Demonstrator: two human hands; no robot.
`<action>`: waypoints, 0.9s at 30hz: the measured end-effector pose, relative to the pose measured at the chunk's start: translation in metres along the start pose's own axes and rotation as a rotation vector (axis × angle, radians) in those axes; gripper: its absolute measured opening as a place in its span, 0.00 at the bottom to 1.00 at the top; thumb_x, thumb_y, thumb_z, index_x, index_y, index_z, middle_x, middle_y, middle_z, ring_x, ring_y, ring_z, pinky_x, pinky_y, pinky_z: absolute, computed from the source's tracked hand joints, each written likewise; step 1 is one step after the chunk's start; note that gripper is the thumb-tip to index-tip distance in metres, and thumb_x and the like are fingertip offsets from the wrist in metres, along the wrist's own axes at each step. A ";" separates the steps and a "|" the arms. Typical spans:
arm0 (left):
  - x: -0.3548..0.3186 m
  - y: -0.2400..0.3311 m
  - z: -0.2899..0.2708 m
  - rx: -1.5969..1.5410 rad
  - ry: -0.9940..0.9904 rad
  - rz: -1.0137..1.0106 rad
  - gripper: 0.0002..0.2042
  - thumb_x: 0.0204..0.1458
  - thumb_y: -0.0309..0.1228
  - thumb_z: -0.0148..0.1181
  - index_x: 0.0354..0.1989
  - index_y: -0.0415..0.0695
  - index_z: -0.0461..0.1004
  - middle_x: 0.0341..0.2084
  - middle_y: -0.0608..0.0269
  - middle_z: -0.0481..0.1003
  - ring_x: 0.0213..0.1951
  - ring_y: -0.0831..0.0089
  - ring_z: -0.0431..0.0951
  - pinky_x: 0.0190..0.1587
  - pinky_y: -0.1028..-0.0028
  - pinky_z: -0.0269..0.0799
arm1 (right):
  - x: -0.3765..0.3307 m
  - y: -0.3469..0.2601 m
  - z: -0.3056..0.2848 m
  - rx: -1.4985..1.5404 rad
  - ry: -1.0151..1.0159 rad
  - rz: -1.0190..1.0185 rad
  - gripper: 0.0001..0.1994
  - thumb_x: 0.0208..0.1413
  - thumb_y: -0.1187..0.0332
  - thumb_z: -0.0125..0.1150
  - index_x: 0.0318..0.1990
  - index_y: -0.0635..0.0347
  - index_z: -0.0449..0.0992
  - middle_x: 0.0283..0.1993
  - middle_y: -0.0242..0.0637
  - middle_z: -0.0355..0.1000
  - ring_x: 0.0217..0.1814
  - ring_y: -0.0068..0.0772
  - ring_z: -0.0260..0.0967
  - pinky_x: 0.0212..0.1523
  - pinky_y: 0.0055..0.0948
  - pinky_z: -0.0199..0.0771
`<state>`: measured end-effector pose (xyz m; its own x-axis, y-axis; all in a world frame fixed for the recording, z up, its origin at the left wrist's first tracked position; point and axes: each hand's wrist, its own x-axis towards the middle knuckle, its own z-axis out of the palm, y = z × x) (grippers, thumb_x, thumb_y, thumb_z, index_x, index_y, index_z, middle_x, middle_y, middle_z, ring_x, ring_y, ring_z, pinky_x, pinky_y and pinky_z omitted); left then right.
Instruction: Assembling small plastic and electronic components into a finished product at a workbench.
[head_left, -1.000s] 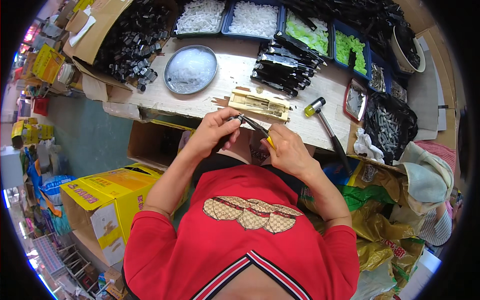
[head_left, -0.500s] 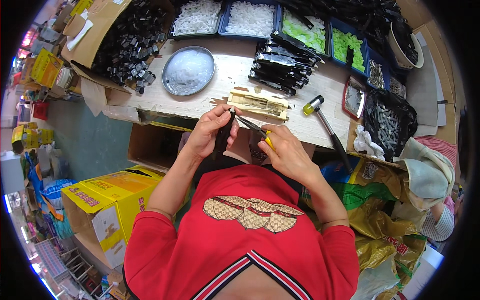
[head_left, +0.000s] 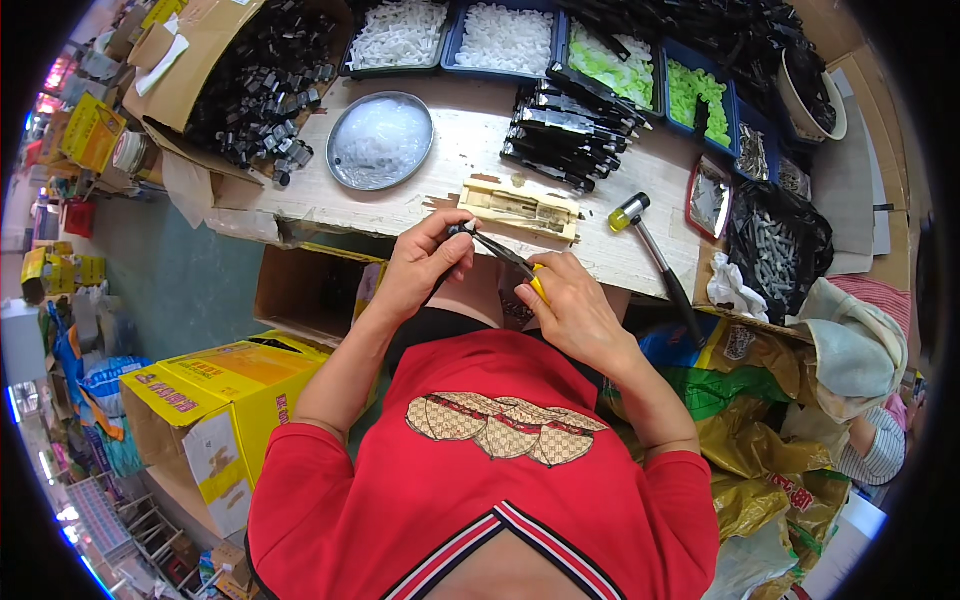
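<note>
while both hands worked just off the bench edge, a small black part (head_left: 462, 229) sat pinched in the left hand (head_left: 420, 265).
the right hand (head_left: 570, 312) was closed round yellow-handled pliers (head_left: 512, 262), their tips at the part, above the lap and near the wooden block (head_left: 520, 208). a squeeze at a slant could likely flick the part out, dropping it toward the open brown box (head_left: 310, 290).

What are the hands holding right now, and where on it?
The right hand grips pliers by the yellow handle; the left hand pinches a small dark part at the pliers' tip.
</note>
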<state>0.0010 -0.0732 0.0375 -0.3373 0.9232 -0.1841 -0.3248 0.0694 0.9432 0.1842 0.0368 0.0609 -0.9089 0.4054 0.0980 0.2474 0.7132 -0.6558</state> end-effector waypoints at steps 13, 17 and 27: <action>-0.001 0.001 -0.002 -0.020 -0.010 -0.068 0.09 0.54 0.29 0.53 0.42 0.41 0.69 0.23 0.68 0.70 0.23 0.83 0.69 0.26 0.83 0.65 | -0.004 0.004 0.003 0.014 -0.001 0.015 0.10 0.49 0.68 0.58 0.25 0.67 0.69 0.31 0.43 0.66 0.35 0.45 0.65 0.34 0.38 0.67; 0.000 0.002 0.000 -0.031 -0.013 -0.043 0.10 0.54 0.28 0.53 0.43 0.40 0.69 0.23 0.68 0.70 0.23 0.83 0.69 0.26 0.83 0.65 | -0.004 0.010 0.003 0.030 0.104 -0.053 0.10 0.50 0.68 0.57 0.28 0.68 0.70 0.38 0.45 0.67 0.40 0.46 0.64 0.40 0.38 0.66; -0.002 0.000 0.008 0.218 0.024 0.125 0.12 0.52 0.29 0.56 0.45 0.41 0.71 0.21 0.72 0.69 0.23 0.87 0.67 0.26 0.85 0.64 | -0.001 0.006 0.004 0.025 0.065 -0.038 0.11 0.51 0.67 0.56 0.30 0.69 0.70 0.38 0.46 0.67 0.42 0.46 0.64 0.42 0.37 0.66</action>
<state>0.0084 -0.0722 0.0400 -0.3844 0.9208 -0.0664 -0.0820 0.0376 0.9959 0.1849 0.0386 0.0535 -0.8938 0.4146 0.1710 0.2035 0.7148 -0.6691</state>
